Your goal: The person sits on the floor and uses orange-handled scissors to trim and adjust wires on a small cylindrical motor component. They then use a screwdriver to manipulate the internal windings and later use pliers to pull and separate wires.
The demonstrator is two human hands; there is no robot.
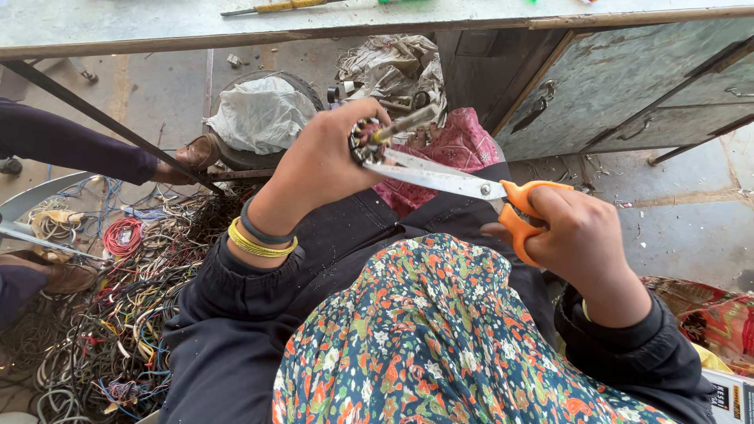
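My left hand grips a small round motor part with copper windings and a metal shaft sticking out to the right. Orange-handled scissors are in my right hand, fingers through the loops. The steel blades point left and touch the motor part at my left fingertips. Yellow and dark bangles circle my left wrist. Both hands are raised above my lap, which is covered in floral cloth.
A big tangle of coloured wires lies on the floor at left. Another person's leg and brown shoe reach in from the left. A metal bench edge runs across the top, a metal cabinet stands right, rags lie below.
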